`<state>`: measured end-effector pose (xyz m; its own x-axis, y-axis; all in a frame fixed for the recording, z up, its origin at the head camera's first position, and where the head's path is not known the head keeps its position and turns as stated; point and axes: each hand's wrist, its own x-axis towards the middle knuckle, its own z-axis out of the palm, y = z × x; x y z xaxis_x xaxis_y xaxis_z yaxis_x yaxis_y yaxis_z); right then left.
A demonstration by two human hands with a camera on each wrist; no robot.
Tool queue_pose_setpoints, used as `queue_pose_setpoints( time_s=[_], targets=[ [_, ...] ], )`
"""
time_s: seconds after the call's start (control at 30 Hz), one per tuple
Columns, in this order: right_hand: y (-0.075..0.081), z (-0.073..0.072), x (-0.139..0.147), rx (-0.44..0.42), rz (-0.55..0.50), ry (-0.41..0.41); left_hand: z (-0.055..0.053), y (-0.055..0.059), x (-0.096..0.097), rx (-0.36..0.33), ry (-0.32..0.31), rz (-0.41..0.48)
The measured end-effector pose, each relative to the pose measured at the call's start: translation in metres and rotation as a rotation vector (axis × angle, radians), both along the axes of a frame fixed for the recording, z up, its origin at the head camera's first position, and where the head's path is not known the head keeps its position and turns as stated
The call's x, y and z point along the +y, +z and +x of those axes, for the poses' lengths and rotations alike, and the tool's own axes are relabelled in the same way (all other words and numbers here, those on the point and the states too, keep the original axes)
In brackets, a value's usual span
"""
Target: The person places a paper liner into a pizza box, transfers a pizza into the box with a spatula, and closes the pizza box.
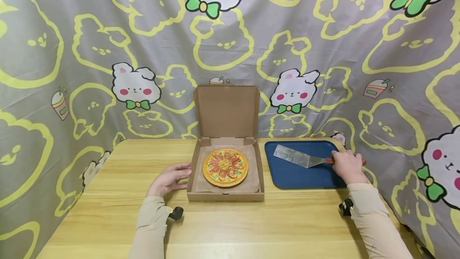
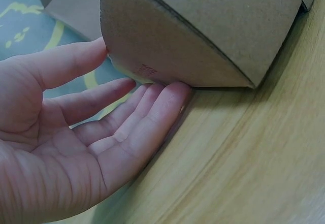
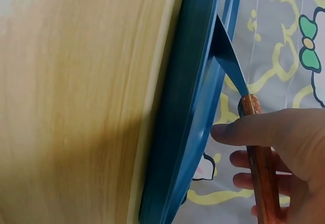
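Observation:
An open cardboard pizza box (image 1: 226, 197) stands mid-table with its lid upright at the back. Inside, on brown paper, lies a round pizza (image 1: 225, 167). The left hand (image 1: 170, 180) is at the box's left side; in the left wrist view its extended fingers (image 2: 167, 102) touch the cardboard wall near the tabletop. On the right, the right hand (image 1: 347, 167) holds the reddish wooden handle of a metal spatula (image 1: 292, 156). Its flat blade lies over a blue tray (image 1: 287, 177). In the right wrist view the thumb and fingers are on opposite sides of the handle (image 3: 261, 178).
Light wooden tabletop (image 1: 223, 227) stretches in front of the box and tray. A grey curtain (image 1: 248, 43) with cartoon bunnies and yellow outlines hangs close behind the table and along both sides. Small black cameras are worn at the wrists.

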<state>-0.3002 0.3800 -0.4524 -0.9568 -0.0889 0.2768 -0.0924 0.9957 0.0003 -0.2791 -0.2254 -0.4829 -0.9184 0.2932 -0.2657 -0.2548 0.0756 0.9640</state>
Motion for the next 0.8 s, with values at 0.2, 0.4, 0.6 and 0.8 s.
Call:
queue_pose_setpoints(
  time_s=[0.2, 0.4, 0.6, 0.8],
  targets=[
    [0.001, 0.002, -0.011, 0.05, 0.022, 0.081, 0.0, -0.001, -0.001, 0.0, 0.003, -0.003],
    [0.009, 0.003, -0.028, 0.082, 0.021, 0.173, -0.001, -0.001, -0.003, -0.005, 0.003, 0.003],
    [0.018, 0.004, -0.05, 0.047, -0.03, 0.238, 0.001, 0.007, -0.008, -0.015, -0.015, 0.045],
    [0.025, 0.001, -0.07, 0.026, -0.099, 0.243, 0.006, 0.027, -0.016, 0.024, 0.033, 0.022]
  ],
)
